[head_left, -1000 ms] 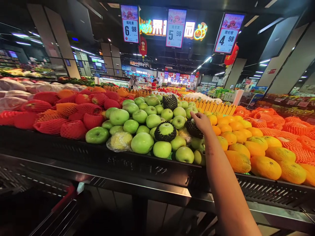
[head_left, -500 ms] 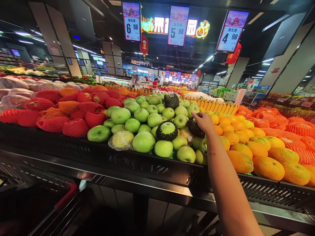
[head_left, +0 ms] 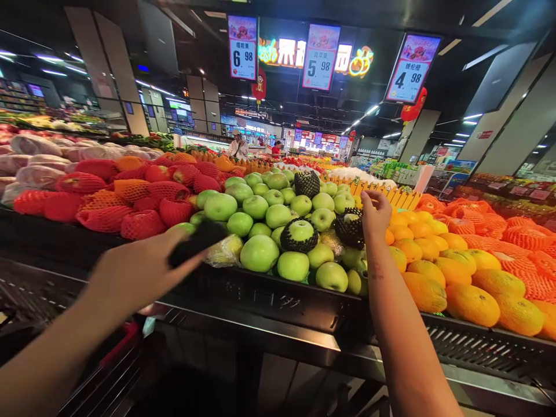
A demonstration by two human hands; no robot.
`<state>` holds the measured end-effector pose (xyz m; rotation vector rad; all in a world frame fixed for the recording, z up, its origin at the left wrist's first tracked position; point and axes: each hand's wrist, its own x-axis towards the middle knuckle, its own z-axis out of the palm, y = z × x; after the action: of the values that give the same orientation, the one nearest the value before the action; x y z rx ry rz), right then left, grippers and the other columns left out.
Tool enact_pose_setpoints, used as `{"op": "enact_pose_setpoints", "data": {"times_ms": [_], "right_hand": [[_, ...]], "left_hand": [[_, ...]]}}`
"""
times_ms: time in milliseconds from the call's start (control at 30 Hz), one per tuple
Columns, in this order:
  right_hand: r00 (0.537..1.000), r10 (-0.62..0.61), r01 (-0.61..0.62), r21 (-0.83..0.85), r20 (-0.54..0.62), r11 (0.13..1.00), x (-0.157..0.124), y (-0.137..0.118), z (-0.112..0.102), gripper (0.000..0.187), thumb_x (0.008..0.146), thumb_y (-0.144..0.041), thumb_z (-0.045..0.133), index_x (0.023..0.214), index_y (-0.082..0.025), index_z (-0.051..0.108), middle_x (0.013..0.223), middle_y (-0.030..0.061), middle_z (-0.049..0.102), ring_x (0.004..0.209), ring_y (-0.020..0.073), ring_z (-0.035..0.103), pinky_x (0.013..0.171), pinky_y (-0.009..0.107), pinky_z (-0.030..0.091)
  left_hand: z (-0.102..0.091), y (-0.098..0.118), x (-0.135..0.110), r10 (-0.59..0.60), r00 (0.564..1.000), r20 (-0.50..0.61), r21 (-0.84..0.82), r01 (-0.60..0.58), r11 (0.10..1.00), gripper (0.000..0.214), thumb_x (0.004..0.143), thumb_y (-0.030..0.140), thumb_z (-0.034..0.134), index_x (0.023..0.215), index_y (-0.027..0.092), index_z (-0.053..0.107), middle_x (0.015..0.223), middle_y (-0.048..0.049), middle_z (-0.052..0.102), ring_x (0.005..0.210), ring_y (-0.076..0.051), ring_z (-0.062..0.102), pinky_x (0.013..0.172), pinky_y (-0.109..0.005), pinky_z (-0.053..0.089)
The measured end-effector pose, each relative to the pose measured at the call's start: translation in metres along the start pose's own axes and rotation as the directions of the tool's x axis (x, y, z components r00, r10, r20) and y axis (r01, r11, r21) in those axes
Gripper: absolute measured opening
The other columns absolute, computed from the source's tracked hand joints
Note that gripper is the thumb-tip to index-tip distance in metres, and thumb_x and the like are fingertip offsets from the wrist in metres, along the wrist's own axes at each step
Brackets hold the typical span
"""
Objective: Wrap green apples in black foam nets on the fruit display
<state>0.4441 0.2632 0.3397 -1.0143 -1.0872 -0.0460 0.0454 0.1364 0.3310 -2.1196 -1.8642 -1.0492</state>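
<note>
My left hand (head_left: 139, 263) reaches in at the lower left, its fingers closed on a black object (head_left: 197, 242) too smeared by motion to identify. That object hangs over the front of the green apples (head_left: 259, 253), beside a plastic-wrapped fruit (head_left: 225, 251). Over the right side of the apples, my right hand (head_left: 376, 213) is raised with fingers curved and apart, and nothing shows in it. Just left of it sits an apple in a black foam net (head_left: 350, 227). Two more black-netted apples, a front one (head_left: 299, 234) and a back one (head_left: 307, 183), lie among the bare ones.
Red-netted fruit (head_left: 102, 217) is piled left, oranges (head_left: 472, 298) right, with orange-netted fruit (head_left: 527, 266) beyond. A black crate edge (head_left: 260, 289) and metal rail (head_left: 278, 333) run along the front. Price screens (head_left: 320, 58) hang overhead. Two people (head_left: 238, 146) stand far back.
My left hand has come into view from the lower left with the black object. The right hand has lifted off the netted apple and moved slightly right. The view has shifted slightly.
</note>
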Motion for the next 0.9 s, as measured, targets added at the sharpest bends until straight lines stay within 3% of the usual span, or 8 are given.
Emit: {"op": "enact_pose_setpoints", "data": {"times_ms": [67,167,233,300,400,633,767,900], "right_hand": [[0.997,0.036,-0.043,0.092,0.075,0.995,0.001,0.004,0.002,0.037,0.073,-0.049,0.067,0.088,-0.015,0.067,0.086,0.0058,0.068,0.076,0.0168,0.061,0.073,0.032,0.049],[0.984,0.049,-0.080,0.175,0.170,0.981,0.002,0.011,0.002,0.040,0.070,-0.052,0.068,0.088,-0.017,0.066,0.080,0.0033,0.065,0.073,0.0166,0.060,0.071,0.032,0.049],[0.978,0.056,-0.097,0.199,0.200,0.975,0.003,0.012,0.001,0.040,0.069,-0.057,0.065,0.083,-0.019,0.064,0.077,0.0016,0.064,0.072,0.0171,0.059,0.067,0.031,0.048],[0.978,0.049,-0.088,0.190,0.201,0.978,0.004,0.010,-0.001,0.042,0.069,-0.060,0.060,0.081,-0.020,0.064,0.078,0.0018,0.064,0.073,0.0184,0.057,0.065,0.031,0.048],[0.980,0.010,-0.039,0.146,0.199,0.988,0.001,0.001,-0.003,0.042,0.075,-0.060,0.058,0.081,-0.019,0.066,0.081,0.0028,0.066,0.079,0.0191,0.058,0.070,0.031,0.049],[0.969,-0.121,0.108,0.067,0.217,0.992,-0.010,-0.021,-0.005,0.047,0.076,-0.064,0.061,0.089,-0.020,0.071,0.081,0.0020,0.071,0.080,0.0198,0.065,0.074,0.032,0.053],[0.948,-0.115,0.066,0.170,0.296,0.983,-0.011,-0.021,-0.006,0.036,0.077,-0.050,0.072,0.099,-0.021,0.072,0.089,0.0026,0.076,0.086,0.0208,0.071,0.080,0.034,0.056],[0.949,-0.146,0.077,0.246,0.278,0.966,-0.011,-0.021,-0.006,0.029,0.077,-0.042,0.075,0.098,-0.022,0.072,0.098,0.0033,0.077,0.096,0.0218,0.072,0.089,0.036,0.057]], "left_hand": [[0.018,0.043,0.025,0.138,0.990,0.012,0.132,-0.139,0.982,0.034,0.087,0.054,0.048,0.098,0.023,0.056,0.074,-0.0019,0.062,0.072,-0.024,0.059,0.062,-0.029,0.033],[0.063,0.130,0.070,0.317,0.948,-0.023,-0.011,-0.318,0.948,0.026,0.094,0.033,0.040,0.113,0.017,0.050,0.087,-0.0058,0.066,0.078,-0.023,0.062,0.064,-0.031,0.040],[0.095,0.179,0.094,0.486,0.872,-0.063,-0.010,-0.488,0.873,0.027,0.094,0.024,0.041,0.118,0.015,0.050,0.107,-0.0107,0.065,0.098,-0.026,0.061,0.078,-0.034,0.047],[0.119,0.209,0.107,0.566,0.821,-0.075,0.029,-0.566,0.824,0.029,0.094,0.015,0.040,0.121,0.013,0.051,0.120,-0.0135,0.060,0.111,-0.029,0.056,0.089,-0.039,0.049],[0.136,0.218,0.108,0.551,0.832,-0.062,0.049,-0.548,0.835,0.033,0.095,0.011,0.034,0.120,0.015,0.055,0.123,-0.0149,0.059,0.114,-0.031,0.054,0.091,-0.044,0.050],[0.131,0.201,0.098,0.469,0.882,-0.038,-0.115,-0.470,0.875,0.032,0.089,0.009,0.044,0.119,0.014,0.055,0.124,-0.0150,0.055,0.100,-0.027,0.064,0.078,-0.036,0.055],[0.131,0.203,0.097,0.446,0.894,-0.035,-0.383,-0.424,0.820,0.039,0.089,0.034,0.058,0.121,0.011,0.056,0.126,-0.0151,0.057,0.108,-0.029,0.062,0.091,-0.039,0.055],[0.134,0.205,0.097,0.415,0.907,-0.069,-0.548,-0.382,0.744,0.041,0.099,0.042,0.038,0.118,0.013,0.061,0.122,-0.0142,0.062,0.115,-0.027,0.060,0.100,-0.039,0.050]]}}
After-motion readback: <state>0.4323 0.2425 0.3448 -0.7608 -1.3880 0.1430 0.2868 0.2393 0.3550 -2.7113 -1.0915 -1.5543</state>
